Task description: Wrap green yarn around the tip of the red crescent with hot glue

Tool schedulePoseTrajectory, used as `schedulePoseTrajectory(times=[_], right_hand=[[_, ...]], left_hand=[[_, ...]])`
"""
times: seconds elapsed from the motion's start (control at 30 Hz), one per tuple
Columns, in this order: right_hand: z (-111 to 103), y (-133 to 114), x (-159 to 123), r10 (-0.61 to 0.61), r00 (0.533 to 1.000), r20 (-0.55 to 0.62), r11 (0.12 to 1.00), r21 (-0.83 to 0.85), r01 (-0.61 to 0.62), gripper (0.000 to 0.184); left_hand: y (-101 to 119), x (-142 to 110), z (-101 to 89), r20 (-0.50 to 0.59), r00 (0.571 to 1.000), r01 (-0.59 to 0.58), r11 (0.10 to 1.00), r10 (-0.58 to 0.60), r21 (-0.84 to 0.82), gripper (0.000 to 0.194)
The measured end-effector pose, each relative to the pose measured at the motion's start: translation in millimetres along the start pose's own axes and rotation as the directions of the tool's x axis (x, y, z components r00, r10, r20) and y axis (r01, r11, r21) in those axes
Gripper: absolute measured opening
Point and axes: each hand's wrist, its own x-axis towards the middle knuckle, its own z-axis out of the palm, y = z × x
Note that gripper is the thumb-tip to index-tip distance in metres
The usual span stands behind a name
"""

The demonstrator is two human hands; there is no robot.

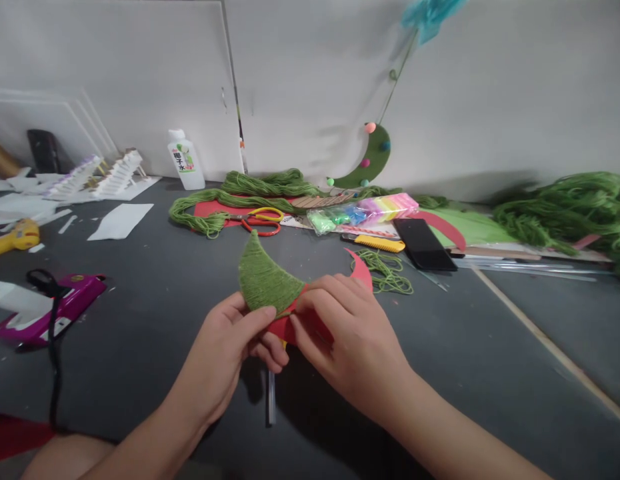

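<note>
A red paper crescent, its left half wound closely with green yarn (267, 277), is held up over the table. My left hand (230, 343) is closed on the wrapped part, thumb on top near the end of the winding. At the middle of the crescent, my right hand (347, 327) is closed, fingertips pinching a green strand against the red paper. The bare red tip (361, 270) shows behind my right hand. Just beyond it lies a loose tangle of green yarn (387, 272). Below my left fingers, a clear stick (271, 400) is partly visible.
Scissors (263, 220), a yellow cutter (377, 243), a black phone (425, 245) and a pompom bag (363, 212) lie behind. A purple-and-white tool (60, 310) with a black cord is left. A white bottle (186, 162) stands by the wall; a green crescent (373, 157) hangs there.
</note>
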Motion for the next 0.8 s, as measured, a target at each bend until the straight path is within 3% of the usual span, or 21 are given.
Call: schedulePoseTrajectory(times=[0.1,0.2,0.3,0.4,0.47,0.53,0.57,0.6,0.7,0.8], right_hand=[[-1,1,0,0.027,0.998,0.048,0.999,-0.019,-0.027,0.017],[-1,0,0,0.047,0.997,0.067,0.996,0.079,-0.052,0.018],[-2,-2,-1,0.191,0.977,0.093,0.946,0.246,-0.209,0.014],[-4,-3,1,0.360,0.904,0.233,0.746,0.509,-0.428,0.015],[-6,-3,3,0.378,0.847,0.373,0.519,0.672,-0.528,0.012],[-8,-2,4,0.354,0.823,0.444,0.394,0.727,-0.562,0.009],[-9,-1,5,0.350,0.826,0.441,0.415,0.718,-0.559,0.008],[-10,0,5,0.356,0.842,0.404,0.490,0.686,-0.537,0.008],[-11,2,4,0.328,0.922,0.206,0.794,0.469,-0.387,0.005],[-12,5,3,0.249,0.966,0.075,0.916,0.304,-0.260,0.010]], left_hand=[[1,2,-1.4,-0.021,1.000,-0.023,1.000,0.024,0.014,0.013],[1,3,-3.1,-0.011,0.999,-0.038,0.999,0.039,0.036,0.013],[2,4,-4.2,0.005,0.998,-0.055,0.996,0.055,0.067,0.014],[1,3,-5.1,0.011,0.998,-0.061,0.995,0.060,0.084,0.014],[1,2,-5.5,0.027,0.999,-0.049,0.995,0.047,0.083,0.015],[0,2,-5.8,0.038,0.998,-0.044,0.995,0.041,0.085,0.014],[0,1,-5.9,0.039,0.998,-0.042,0.995,0.039,0.087,0.014],[0,1,-5.9,0.037,0.999,-0.039,0.995,0.036,0.089,0.014],[0,0,-5.5,0.031,0.999,-0.025,0.996,0.022,0.087,0.013],[0,0,-4.3,0.032,0.999,-0.013,0.996,0.010,0.087,0.014]])
